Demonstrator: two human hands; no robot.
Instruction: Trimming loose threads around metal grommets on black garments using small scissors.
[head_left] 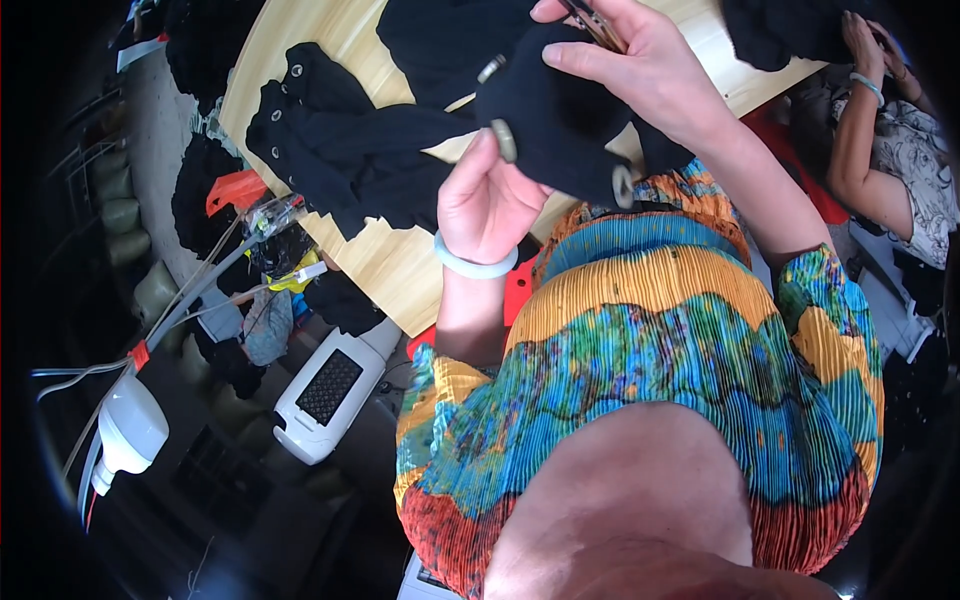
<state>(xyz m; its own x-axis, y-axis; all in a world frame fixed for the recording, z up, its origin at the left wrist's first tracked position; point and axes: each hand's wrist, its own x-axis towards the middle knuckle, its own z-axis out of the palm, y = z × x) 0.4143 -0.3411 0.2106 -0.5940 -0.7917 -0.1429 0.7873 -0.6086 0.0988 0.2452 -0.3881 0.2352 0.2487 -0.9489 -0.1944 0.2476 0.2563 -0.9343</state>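
Note:
My left hand (485, 212) pinches the edge of a black garment (560, 135), its thumb beside a pale olive button (503, 141). Another such button (622, 186) hangs at the garment's lower right edge, and a third button (491, 68) shows near its upper left. Higher and to the right, my right hand (650, 75) holds a slim dark metal tool (597, 25) that looks like thread snips; its tip is out of view. The thumb of that hand rests on the black cloth. The garment is held up over the table, close to my body.
More black garments (340, 130), one with several ring-shaped buttons, lie on the wooden table (372, 280). Left of it stand a pole with cables (205, 275), a white bulb (135, 425) and a white chair-like object (330, 390). A co-worker's arm (852, 145) reaches to dark cloth at right.

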